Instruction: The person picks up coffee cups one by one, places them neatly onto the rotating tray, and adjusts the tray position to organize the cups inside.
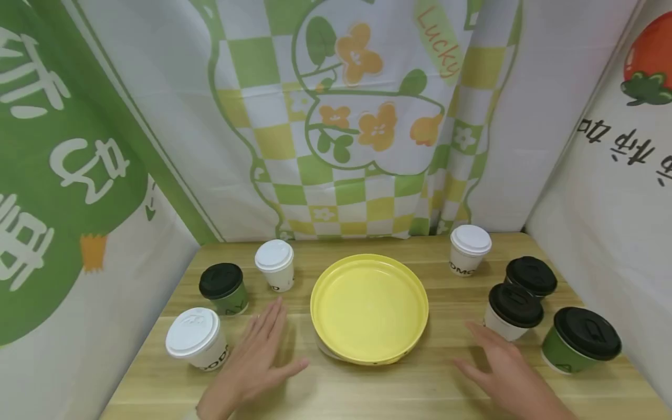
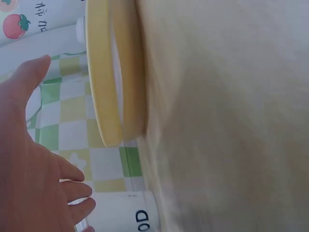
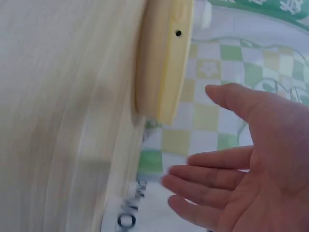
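A round yellow tray (image 1: 370, 309) with a raised rim lies in the middle of the wooden table. Left of it, my left hand (image 1: 252, 361) hovers with straight fingers and the thumb spread toward the tray, holding nothing. On the other side my right hand (image 1: 499, 367) reaches in, thumb apart from the fingers, also holding nothing. The left wrist view shows the tray's side (image 2: 102, 72) beyond the left thumb. From the right wrist, its rim (image 3: 176, 63) shows a small black dot, with the relaxed right fingers (image 3: 207, 188) apart from it.
At left stand a white-lidded cup (image 1: 194, 332), a green cup with black lid (image 1: 223, 286) and a small white cup (image 1: 275, 265). At right are another white cup (image 1: 469, 248) and black-lidded cups (image 1: 515, 309), one green (image 1: 580, 338). Printed curtains (image 1: 357, 198) hang behind the table.
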### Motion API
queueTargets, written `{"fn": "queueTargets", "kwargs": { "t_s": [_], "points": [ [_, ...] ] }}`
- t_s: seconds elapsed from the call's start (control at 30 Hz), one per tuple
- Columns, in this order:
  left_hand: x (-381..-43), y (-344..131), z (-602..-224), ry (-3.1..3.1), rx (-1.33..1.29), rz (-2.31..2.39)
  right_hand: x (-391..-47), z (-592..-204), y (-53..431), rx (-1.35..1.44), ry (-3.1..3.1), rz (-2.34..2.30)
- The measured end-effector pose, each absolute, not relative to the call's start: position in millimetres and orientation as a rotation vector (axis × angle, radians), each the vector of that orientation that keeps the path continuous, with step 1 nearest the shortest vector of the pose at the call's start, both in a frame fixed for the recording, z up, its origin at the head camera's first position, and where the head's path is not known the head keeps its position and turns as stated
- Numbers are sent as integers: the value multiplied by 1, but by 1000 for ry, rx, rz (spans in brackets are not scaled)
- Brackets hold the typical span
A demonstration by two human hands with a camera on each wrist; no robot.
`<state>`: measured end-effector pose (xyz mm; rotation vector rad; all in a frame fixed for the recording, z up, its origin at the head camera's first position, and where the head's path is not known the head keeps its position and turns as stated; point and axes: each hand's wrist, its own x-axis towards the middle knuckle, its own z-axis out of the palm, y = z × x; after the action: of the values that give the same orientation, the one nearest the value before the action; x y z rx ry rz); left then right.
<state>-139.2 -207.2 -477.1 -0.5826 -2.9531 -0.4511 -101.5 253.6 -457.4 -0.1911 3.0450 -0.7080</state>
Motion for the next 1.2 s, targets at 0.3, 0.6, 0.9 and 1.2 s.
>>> {"fn": "queueTargets", "kwargs": {
  "t_s": [0.3,0.6,0.9,1.2],
  "points": [
    [-168,-187,-475,-2917,-683,-545,-95,-452,299,150,3000,-627],
    [-195,-160,-478,-2993,-735,-575,-102,-458,319,307,3013,-615],
    [-199,-155,-491,-3041,-738,-565,-116,-471,317,390,3025,-834],
    [-201,-153,-494,-3054,-775,-588,-123,-481,317,554,3049,-1033]
  ]
}}
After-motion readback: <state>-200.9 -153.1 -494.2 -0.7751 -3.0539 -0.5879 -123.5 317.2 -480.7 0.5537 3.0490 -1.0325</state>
